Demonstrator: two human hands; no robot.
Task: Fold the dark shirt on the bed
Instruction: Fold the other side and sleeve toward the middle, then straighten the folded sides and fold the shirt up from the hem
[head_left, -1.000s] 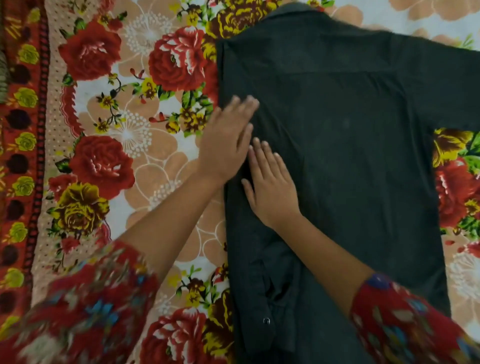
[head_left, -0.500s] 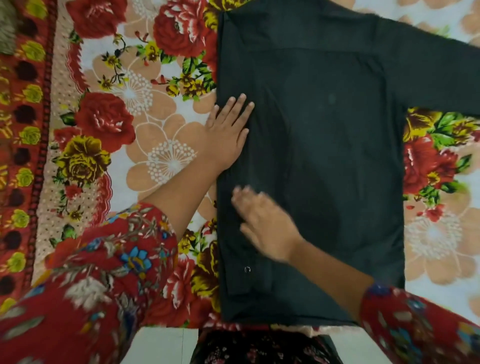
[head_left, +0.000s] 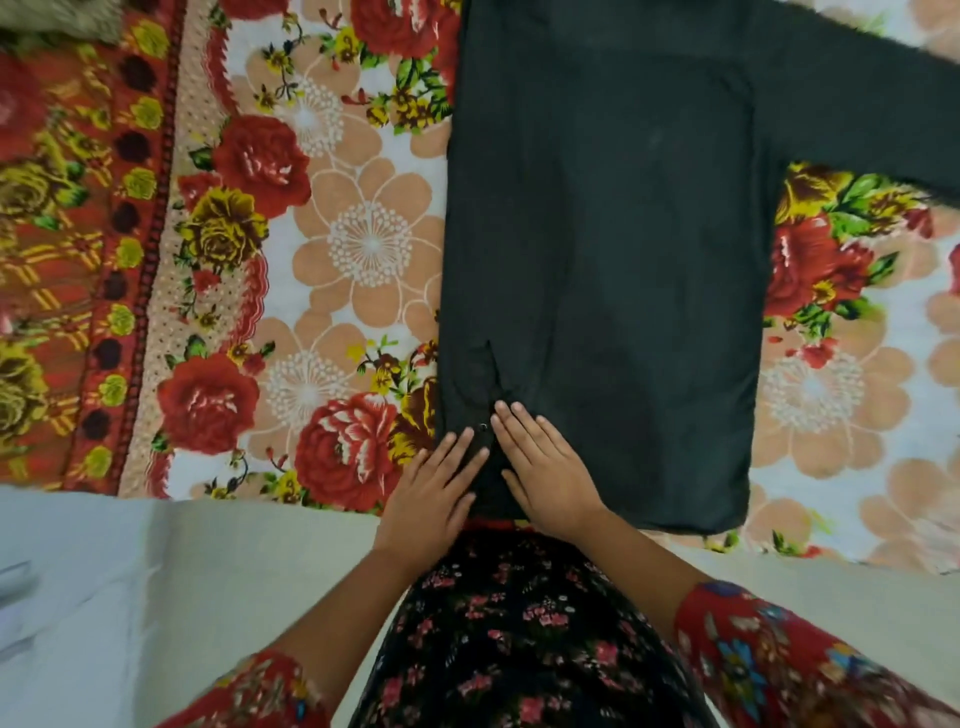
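The dark shirt lies flat on the floral bedsheet, back side up. Its left side is folded inward along a straight edge, and its right sleeve stretches out toward the upper right. My left hand rests flat on the shirt's near left corner, fingers apart. Just to its right, my right hand presses flat on the hem, beside a small button and a crease. Neither hand grips the cloth.
The bed's near edge runs across the view just below my hands, with pale floor beneath it. My floral clothing fills the bottom middle. A red patterned border runs down the sheet's left side.
Both hands slid down the folded left side of the shirt to the near hem. The view tilted down, and the bed's edge and floor came into sight.
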